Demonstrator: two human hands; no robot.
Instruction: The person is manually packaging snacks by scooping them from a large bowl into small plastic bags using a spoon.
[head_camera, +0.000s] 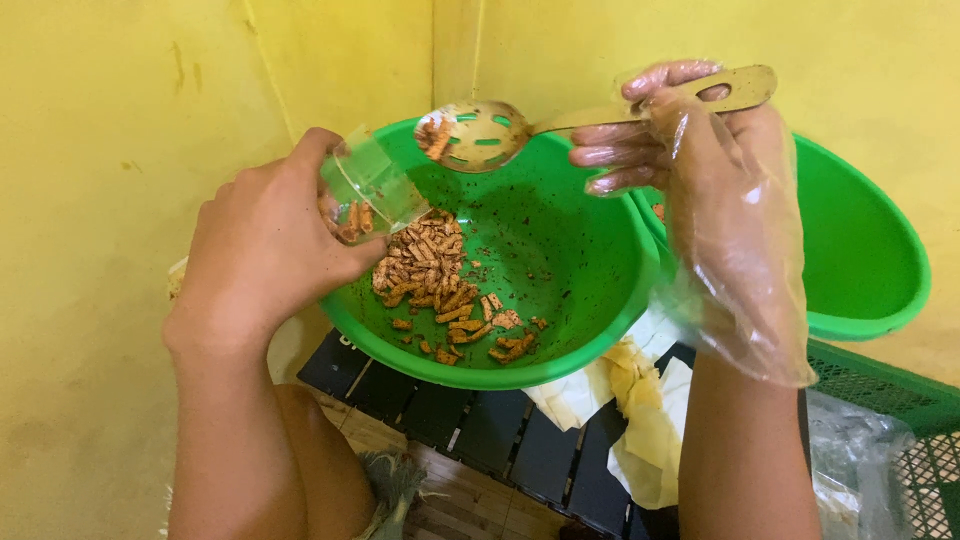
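A round green plastic basin (560, 270) is sitting tilted on a dark slatted crate (470, 425), holding orange-brown snack sticks (430, 270). The right hand (700, 170) — in a loose clear plastic glove — is gripping a slotted metal spoon (480, 135) above it. The bare left hand (265, 250) is clasping a small clear plastic cup (370, 190) at the rim.

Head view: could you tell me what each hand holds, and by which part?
Left hand grips a clear cup by its base; gloved right hand holds the slotted spoon by its handle.
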